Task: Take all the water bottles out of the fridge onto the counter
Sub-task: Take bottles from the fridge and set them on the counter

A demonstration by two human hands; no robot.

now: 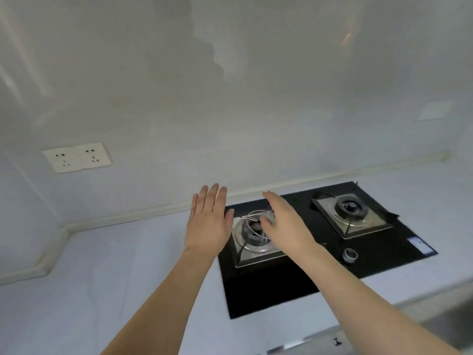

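Both arms reach forward over a pale counter (122, 265). My left hand (208, 221) is held flat with straight fingers above the counter, just left of the hob, and holds nothing. My right hand (285, 224) hovers with relaxed fingers over the left burner (252, 234), also holding nothing. No water bottle and no fridge appear in this view.
A black glass hob (294, 283) with two burners is set into the counter; the right burner (350, 213) and a round knob (350, 254) lie to the right. A double wall socket (76, 157) sits on the wall at left. The counter's front edge runs at lower right.
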